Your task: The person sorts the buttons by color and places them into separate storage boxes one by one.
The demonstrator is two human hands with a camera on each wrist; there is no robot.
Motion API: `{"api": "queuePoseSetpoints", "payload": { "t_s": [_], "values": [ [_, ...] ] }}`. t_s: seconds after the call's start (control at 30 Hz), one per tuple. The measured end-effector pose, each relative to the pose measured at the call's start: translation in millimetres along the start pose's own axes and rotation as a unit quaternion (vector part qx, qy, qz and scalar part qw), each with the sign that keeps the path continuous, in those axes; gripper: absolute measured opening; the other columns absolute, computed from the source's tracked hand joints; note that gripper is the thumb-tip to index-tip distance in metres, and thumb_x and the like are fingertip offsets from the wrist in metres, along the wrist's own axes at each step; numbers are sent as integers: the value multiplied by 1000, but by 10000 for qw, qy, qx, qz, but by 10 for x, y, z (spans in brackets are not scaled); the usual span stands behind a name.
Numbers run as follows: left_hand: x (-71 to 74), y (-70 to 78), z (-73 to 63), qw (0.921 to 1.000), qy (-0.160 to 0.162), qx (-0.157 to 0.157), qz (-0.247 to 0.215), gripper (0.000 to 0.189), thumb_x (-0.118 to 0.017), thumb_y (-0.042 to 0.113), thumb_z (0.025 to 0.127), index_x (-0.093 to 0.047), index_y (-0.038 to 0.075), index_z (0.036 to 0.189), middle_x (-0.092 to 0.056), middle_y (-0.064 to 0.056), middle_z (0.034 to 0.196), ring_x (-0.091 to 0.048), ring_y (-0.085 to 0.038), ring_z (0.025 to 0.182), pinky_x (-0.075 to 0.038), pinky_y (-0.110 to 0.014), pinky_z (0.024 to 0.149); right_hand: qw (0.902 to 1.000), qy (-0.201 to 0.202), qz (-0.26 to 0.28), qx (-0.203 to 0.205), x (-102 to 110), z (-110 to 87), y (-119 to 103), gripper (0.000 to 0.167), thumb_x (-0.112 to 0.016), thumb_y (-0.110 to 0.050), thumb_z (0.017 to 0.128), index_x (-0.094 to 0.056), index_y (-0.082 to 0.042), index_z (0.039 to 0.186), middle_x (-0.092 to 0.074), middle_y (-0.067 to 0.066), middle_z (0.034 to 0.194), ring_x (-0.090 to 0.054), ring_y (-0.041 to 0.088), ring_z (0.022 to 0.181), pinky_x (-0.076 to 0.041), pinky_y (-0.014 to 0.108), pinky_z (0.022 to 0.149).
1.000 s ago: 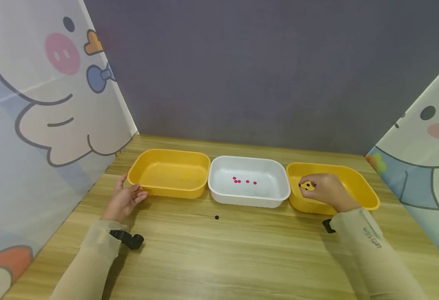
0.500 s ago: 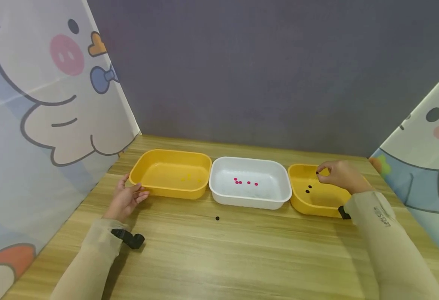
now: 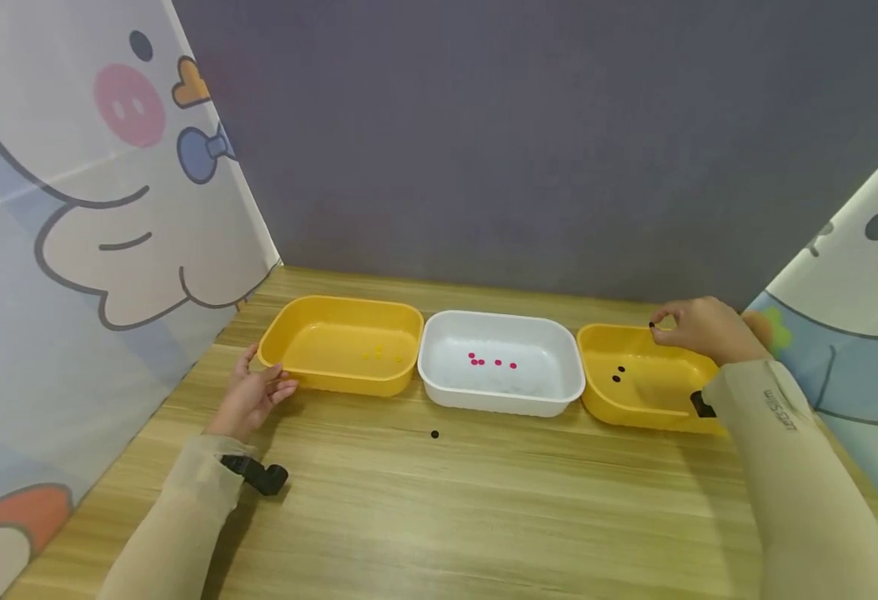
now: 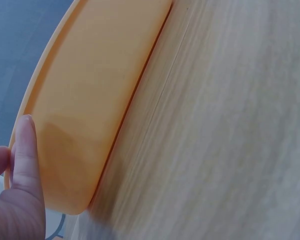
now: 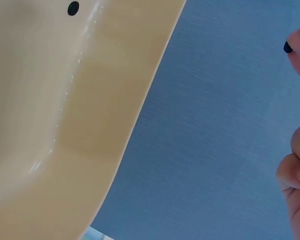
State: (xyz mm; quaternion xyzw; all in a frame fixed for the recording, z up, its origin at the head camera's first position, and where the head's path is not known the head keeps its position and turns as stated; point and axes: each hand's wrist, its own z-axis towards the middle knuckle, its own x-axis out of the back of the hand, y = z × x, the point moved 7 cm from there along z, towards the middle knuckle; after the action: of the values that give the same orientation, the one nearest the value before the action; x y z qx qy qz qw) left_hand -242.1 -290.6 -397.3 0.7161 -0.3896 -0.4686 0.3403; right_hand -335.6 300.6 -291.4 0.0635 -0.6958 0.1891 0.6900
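Note:
My right hand (image 3: 697, 327) pinches a small black disc (image 5: 288, 47) between thumb and forefinger, above the back edge of the right yellow tray (image 3: 667, 418). Two more black discs (image 3: 619, 374) lie inside that tray. My left hand (image 3: 249, 400) holds the front left corner of the left yellow tray (image 3: 348, 383). In the left wrist view one finger (image 4: 27, 155) lies along the tray's outer wall, with another digit on the corner's other side. Small yellow pieces (image 3: 378, 352) lie in this left tray, hard to make out against its floor.
Between the yellow trays stands a white tray (image 3: 502, 402) with several pink discs (image 3: 498, 362). A single black disc (image 3: 434, 434) lies on the wooden table (image 3: 446, 517) in front of it. A dark grey partition (image 3: 484, 150) rises behind; printed cartoon panels (image 3: 108, 200) flank both sides.
My right hand has lifted from inside the right tray toward its back right edge, carrying the pinched black disc. The left hand has stayed at the left tray's corner.

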Motion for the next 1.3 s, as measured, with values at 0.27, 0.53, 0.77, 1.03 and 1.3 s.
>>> {"api": "queuePoseSetpoints", "payload": {
  "t_s": [0.27, 0.53, 0.77, 1.03, 1.3],
  "values": [
    [-44, -24, 42, 10000, -7, 61, 20, 79, -36, -3, 101, 14, 31, 152, -53, -6, 73, -64, -15, 57, -59, -23, 60, 9977, -437, -506, 88, -84, 83, 77, 34, -64, -31, 88, -69, -4, 108, -68, 16, 94, -61, 24, 75, -52, 51, 66],
    [-84, -36, 63, 10000, -29, 38, -10, 78, -36, -3, 101, 13, 31, 152, -54, -6, 71, -65, -15, 56, -59, -23, 60, 9910, -347, -1115, 659, -209, 96, 74, 21, -67, -18, 84, -71, -3, 98, -68, 3, 81, -56, 15, 61, -52, 42, 55],
    [-69, -66, 29, 9999, -118, 48, 106, 77, -34, -3, 101, 14, 29, 152, -53, -6, 74, -65, -14, 57, -59, -22, 61, 9904, -518, -1105, 646, -324, 91, 130, 22, -66, -18, 83, -70, -4, 99, -65, -4, 74, -52, 11, 57, -48, 37, 49],
    [-75, -48, 22, 9999, -70, 67, 59, 79, -36, -2, 101, 15, 31, 151, -52, -6, 74, -65, -15, 57, -59, -22, 61, 9900, -689, -1103, 544, -327, 135, 143, 23, -68, -20, 82, -70, -4, 99, -68, 5, 87, -59, 18, 67, -53, 45, 58],
    [-7, -8, 5, 10000, 6, 34, 33, 78, -34, -2, 101, 16, 32, 150, -52, -5, 76, -64, -15, 59, -58, -22, 61, 9914, -547, -1055, 545, -248, 162, 31, 25, -65, -16, 82, -70, -2, 102, -69, 11, 94, -62, 23, 74, -54, 49, 65]
  ]
}}
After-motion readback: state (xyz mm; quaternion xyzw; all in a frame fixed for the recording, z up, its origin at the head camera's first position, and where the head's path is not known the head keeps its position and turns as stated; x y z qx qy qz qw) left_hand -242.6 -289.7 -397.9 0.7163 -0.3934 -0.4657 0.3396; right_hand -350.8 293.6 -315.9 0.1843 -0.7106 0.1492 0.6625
